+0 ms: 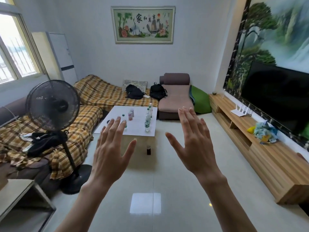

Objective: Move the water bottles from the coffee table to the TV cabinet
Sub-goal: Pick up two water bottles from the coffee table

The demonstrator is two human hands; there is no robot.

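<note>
- We stand in a living room with a pale tiled floor [167,173], looking across it toward a white back wall with a framed embroidery [143,25].
- At far left we see a window [15,52], and below it a sofa [87,111] under a yellow plaid cover that runs along the left wall and bends along the back wall.
- A black standing fan [52,105] rises in front of the sofa, its round base on the floor.
- Two black backpacks [134,92] lie on the far stretch of the sofa, near a brown chaise [174,96].
- Our left hand [110,146] is raised in front of us, back toward us, fingers spread wide and holding nothing.
- Beyond it stands the white coffee table [133,129], and the water bottles [148,118] are upright on it: a row of clear green-capped ones near the right edge, two pinkish ones mid-table, and one partly hidden behind our left fingertips.
- A small dark bottle [148,149] stands on the floor just in front of the table.
- Our right hand [194,144] is lifted the same way, fingers splayed, empty.
- Along the right wall runs the wooden TV cabinet [267,156], well apart from the table, carrying a white router [240,111] and a crumpled cloth [264,132]; no bottle stands on it.
- Above it hangs a black television [280,96] against a landscape mural.
</note>
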